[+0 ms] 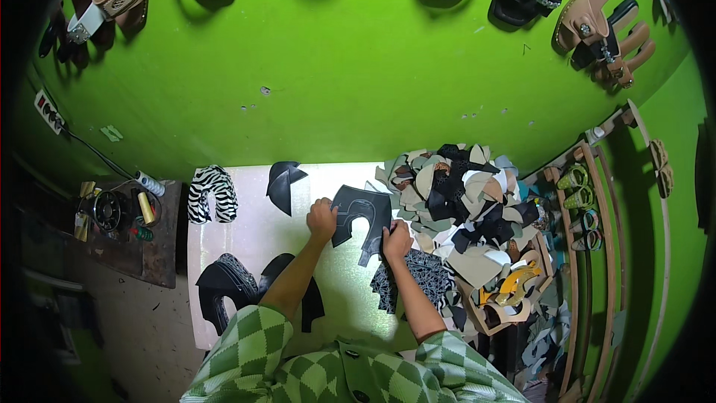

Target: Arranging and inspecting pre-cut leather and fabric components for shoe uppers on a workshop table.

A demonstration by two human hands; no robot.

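Between my two hands is a black horseshoe-shaped shoe upper piece, with pale lines on its face. My left hand pinches its left edge. My right hand is closed on its lower right leg. Under my right forearm lie black-and-grey patterned pieces. A curved black piece shows partly behind my left forearm. Left of it lies a stack of black horseshoe-shaped uppers. Farther back are zebra-print uppers and folded black pieces.
The white table carries a large heap of leather scraps at its right, against the green wall. A wooden rack with sandals stands right; a small side table with thread spools stands left. Sandals line the wall above.
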